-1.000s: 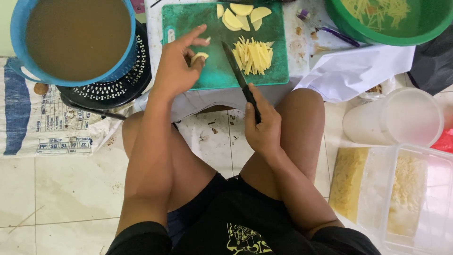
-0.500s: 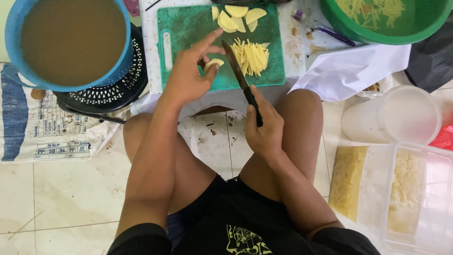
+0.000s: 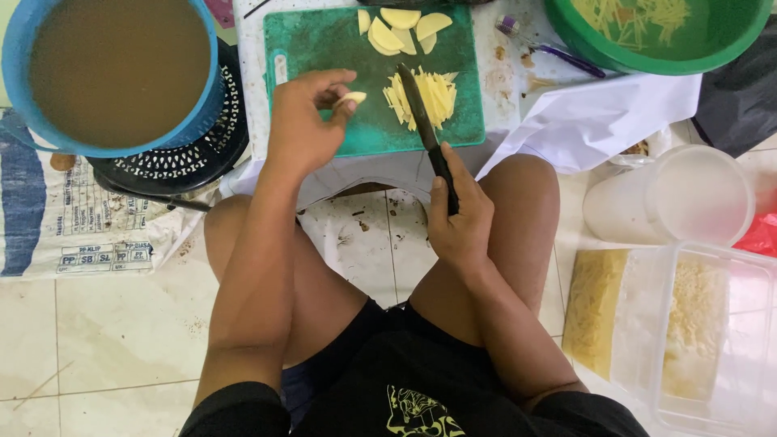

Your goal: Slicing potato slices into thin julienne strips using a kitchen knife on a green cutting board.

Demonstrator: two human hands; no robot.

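L hand (image 3: 301,121) rests at the left-centre of a green plastic cutting board (image 3: 324,48), fingers curled, pinching a small pale curved potato piece (image 3: 352,98) btw thumb and fingertips. R hand (image 3: 460,217) is closed around the black handle of a knife (image 3: 426,129); its dark, narrow blade lies flat across a heap of thin pale-yellow potato sticks (image 3: 425,95), tip pointing away from the person. Board is rectangular w/ rounded corners and a slot handle at its left edge, surface scuffed and cut-marked. At its far edge sits a cluster of flat half-moon potato slices (image 3: 396,28), smooth and cream-coloured, well apart from the sticks. Board lies on a low white surface (image 3: 518,73), stained and crumb-speckled. Left of it, a round blue plastic bucket (image 3: 16,73) holds murky brown water and sits atop a black perforated basket (image 3: 194,154). Top right, a green round basin (image 3: 647,61) holds more yellow strips in water. A crumpled white cloth (image 3: 599,113) drapes below the basin. Right side: a frosted translucent tub (image 3: 672,198) on its side, and a clear rectangular plastic container (image 3: 704,324) w/ pale shredded stuff inside. A woven printed sack (image 3: 73,226) lies on the glossy tiled floor (image 3: 105,332), left.
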